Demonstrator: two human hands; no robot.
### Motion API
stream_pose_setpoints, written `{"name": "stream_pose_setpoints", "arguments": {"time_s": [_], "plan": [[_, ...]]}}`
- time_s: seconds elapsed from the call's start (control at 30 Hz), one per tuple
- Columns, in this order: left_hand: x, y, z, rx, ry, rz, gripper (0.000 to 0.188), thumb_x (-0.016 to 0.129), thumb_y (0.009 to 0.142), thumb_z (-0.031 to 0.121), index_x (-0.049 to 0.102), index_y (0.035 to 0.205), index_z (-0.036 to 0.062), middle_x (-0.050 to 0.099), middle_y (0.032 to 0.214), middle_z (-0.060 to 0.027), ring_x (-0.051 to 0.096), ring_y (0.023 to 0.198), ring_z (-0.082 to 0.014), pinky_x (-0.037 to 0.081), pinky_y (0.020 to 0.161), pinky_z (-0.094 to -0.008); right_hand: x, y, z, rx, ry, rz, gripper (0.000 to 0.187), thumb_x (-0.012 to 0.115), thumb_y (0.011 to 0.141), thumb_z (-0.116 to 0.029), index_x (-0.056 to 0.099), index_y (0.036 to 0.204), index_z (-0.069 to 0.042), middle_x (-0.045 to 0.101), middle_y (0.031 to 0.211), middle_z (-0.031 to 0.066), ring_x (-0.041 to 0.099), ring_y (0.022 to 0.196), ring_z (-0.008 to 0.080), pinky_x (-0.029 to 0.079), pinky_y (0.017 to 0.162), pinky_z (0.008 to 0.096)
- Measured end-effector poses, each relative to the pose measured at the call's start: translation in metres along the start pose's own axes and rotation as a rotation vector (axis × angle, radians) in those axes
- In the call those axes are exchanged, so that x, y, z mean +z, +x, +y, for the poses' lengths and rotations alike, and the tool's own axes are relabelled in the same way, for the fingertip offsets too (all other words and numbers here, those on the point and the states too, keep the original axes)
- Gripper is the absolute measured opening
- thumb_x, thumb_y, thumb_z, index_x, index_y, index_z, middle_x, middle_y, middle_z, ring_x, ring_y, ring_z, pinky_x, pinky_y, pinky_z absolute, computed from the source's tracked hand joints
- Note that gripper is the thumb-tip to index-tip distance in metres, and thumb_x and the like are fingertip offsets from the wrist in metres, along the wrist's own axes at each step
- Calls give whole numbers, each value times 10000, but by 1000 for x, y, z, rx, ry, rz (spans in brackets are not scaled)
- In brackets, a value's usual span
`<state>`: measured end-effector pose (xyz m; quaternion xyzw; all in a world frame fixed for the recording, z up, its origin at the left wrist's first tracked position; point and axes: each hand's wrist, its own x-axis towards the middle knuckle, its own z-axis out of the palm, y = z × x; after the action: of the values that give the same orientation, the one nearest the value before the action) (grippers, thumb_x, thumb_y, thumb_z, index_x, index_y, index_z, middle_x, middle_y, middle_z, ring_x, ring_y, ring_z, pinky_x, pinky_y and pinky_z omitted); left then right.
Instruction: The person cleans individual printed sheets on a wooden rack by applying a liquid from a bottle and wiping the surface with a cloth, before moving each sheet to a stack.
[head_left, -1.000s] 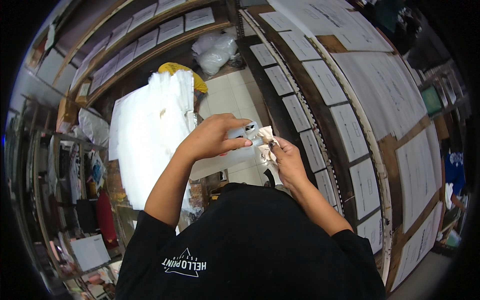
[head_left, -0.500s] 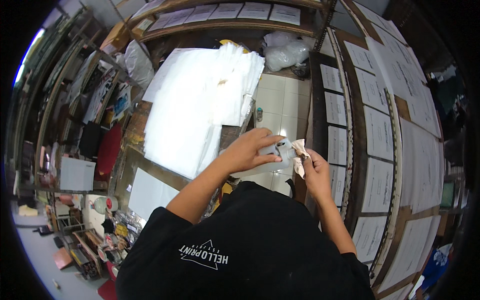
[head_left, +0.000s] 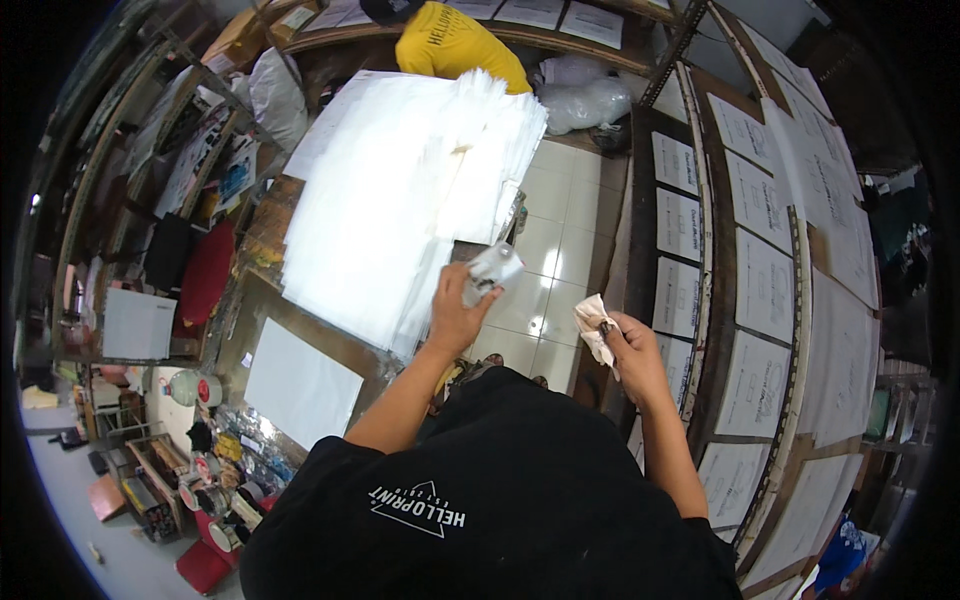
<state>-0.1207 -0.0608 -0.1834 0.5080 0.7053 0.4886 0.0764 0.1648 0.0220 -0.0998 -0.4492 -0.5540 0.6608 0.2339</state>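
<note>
My left hand (head_left: 462,308) is wrapped round a whitish translucent bottle (head_left: 494,268), held tilted near the edge of the paper-covered table. My right hand (head_left: 634,352) pinches a crumpled cream cloth (head_left: 596,330) with dark smudges on it. The two hands are apart, over the tiled floor. Left of the bottle lies a big stack of white paper sheets (head_left: 370,210), fanned unevenly along its right side. The bottle looks slightly blurred, and its far end is hard to make out.
A co-worker in a yellow shirt (head_left: 465,50) bends behind the paper stack. On the right runs a long rack (head_left: 720,400) with rows of printed sheets. Shelves (head_left: 130,150) stand at left, above a red chair (head_left: 205,565). A white sheet (head_left: 300,385) lies at the table's near end.
My left hand has moved the bottle left, away from the cloth in my right hand. A person in yellow has come into view behind the paper stack.
</note>
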Motion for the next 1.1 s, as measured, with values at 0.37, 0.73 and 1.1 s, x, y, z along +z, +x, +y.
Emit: {"name": "stream_pose_setpoints", "arguments": {"time_s": [0.37,0.73,1.1], "plan": [[7,20,-82,-101,101,174,583,854,840,296,513,1188,-24,475,1137,-126,525,1059,-268,465,931,-402,-2,-63,21,186,125,231,261,542,1049,-128,675,1230,5,712,1043,32,631,875,69,511,772,229],[5,12,-47,-106,214,150,1003,808,882,338,174,1552,-56,261,1549,-270,280,1459,-403,220,1231,-502,-14,-127,-34,65,131,369,274,533,1057,-105,647,1267,29,710,1079,37,612,927,52,495,822,221],[39,43,144,635,-228,-62,909,609,903,674,386,1478,6,433,1488,-266,392,1417,-438,310,1172,-546,-82,-223,-59,-79,364,612,308,542,1031,-83,623,1307,27,711,1018,79,674,812,113,549,702,262]]}}
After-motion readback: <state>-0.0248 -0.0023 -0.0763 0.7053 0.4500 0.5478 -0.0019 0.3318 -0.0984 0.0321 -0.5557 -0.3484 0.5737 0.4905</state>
